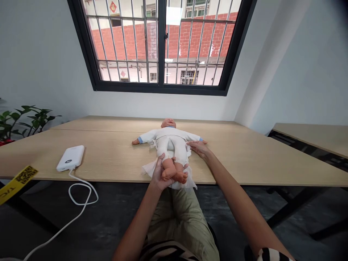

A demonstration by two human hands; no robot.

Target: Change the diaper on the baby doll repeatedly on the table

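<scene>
A baby doll [170, 139] in a white garment lies on its back on the wooden table [114, 156], head toward the window. My left hand [160, 174] is closed round the doll's bare feet and ankles at the table's near edge. My right hand [199, 148] lies at the doll's right hip, fingers stretched out and touching the white diaper cloth [185, 183] spread under the doll's bottom.
A white power bank [70, 158] with a white cable [78, 195] hanging off the table edge lies at the left. A potted plant [21, 121] stands far left. A yellow tag [16, 183] sticks in at the left edge. Another table [312, 139] stands right.
</scene>
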